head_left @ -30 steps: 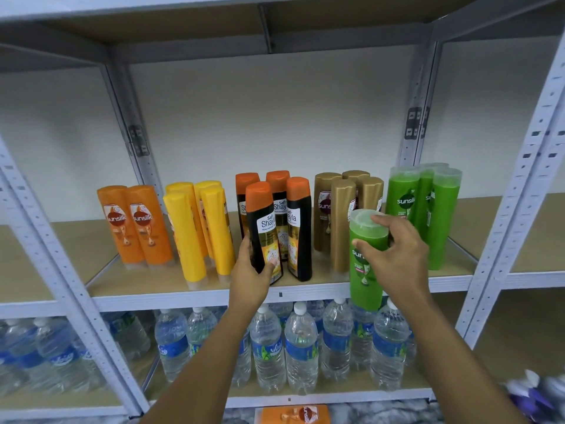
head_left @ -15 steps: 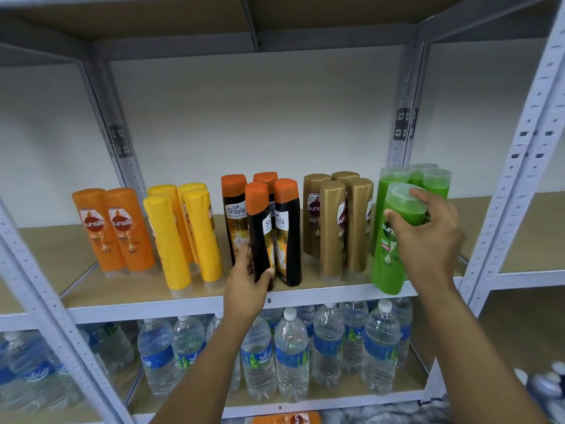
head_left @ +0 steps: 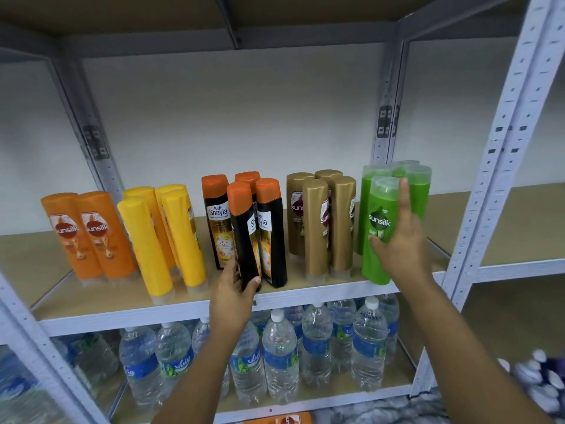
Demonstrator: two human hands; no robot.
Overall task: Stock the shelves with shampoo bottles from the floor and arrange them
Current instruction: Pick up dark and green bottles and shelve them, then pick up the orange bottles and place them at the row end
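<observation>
Forearms: reaching up from the lower edge toward the middle shelf [head_left: 183, 312], one on each side.
Water bottles [head_left: 279, 356]: packed in rows on the lower shelf, under the hands; no part in the task.
Left hand [head_left: 234, 296]: fingers [head_left: 253, 281] curled round the foot of a black bottle with orange cap [head_left: 244, 237], gripping low; bottle tilted, base at the front lip of the shelf, probably being swung upright beside its group.
Right hand [head_left: 397, 249]: thumb and fingers wrapped round a green Sunsilk bottle [head_left: 377, 228], index finger stretched up along its side near the cap, likely to steady it; base at the shelf's front edge, label facing out.
Black group [head_left: 270, 234]: three more orange-capped bottles just behind and beside the held one, touching it on the right.
Green group [head_left: 415, 191]: further green bottles directly behind the held one, close against the right upright; held bottle apparently set as the front of that cluster.
Gold bottles [head_left: 316, 228]: four standing between black and green, sorted by colour.
Yellow bottles [head_left: 162, 237] and orange Sunsilk bottles [head_left: 88, 234]: farther left, leaning slightly, each colour kept together.
Stage, judged: both bottles nearly placed; straightening and letting go left.
Risk, judged: tilted black bottle could knock its neighbours.
</observation>
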